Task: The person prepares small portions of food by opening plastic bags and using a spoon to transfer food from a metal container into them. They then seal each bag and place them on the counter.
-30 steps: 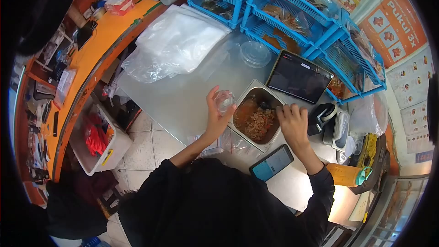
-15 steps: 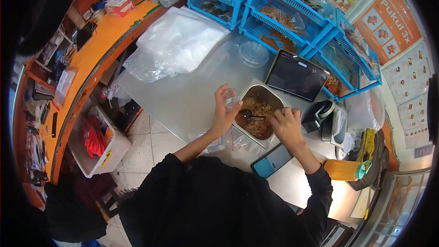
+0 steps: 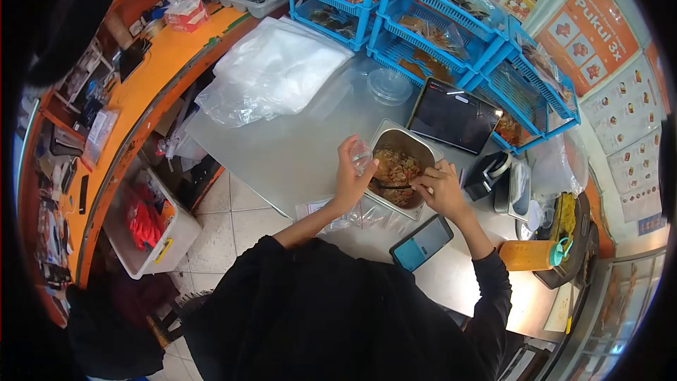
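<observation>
My left hand (image 3: 352, 175) holds a small clear plastic cup (image 3: 360, 157) at the left rim of a metal container (image 3: 386, 127). Inside the container lies brown chopped food (image 3: 400, 166) with oil. My right hand (image 3: 442, 189) grips the dark handle of a spoon (image 3: 392, 186) over the container's right side; the spoon's bowl is down in the food and hard to make out. Just below the container, a phone (image 3: 422, 242) with a lit screen lies on the metal table (image 3: 282, 148).
A tablet (image 3: 455, 115) stands behind the container, with blue racks (image 3: 451, 63) beyond. Plastic bags (image 3: 275, 70) and a round clear lid (image 3: 390, 86) lie at the back. A tape dispenser (image 3: 488, 175) and an orange bottle (image 3: 527, 255) are on the right.
The spoon's bowl has gone from plainly visible to mostly hidden in the food. My right hand has shifted slightly down, and the cup has tilted a little toward the container.
</observation>
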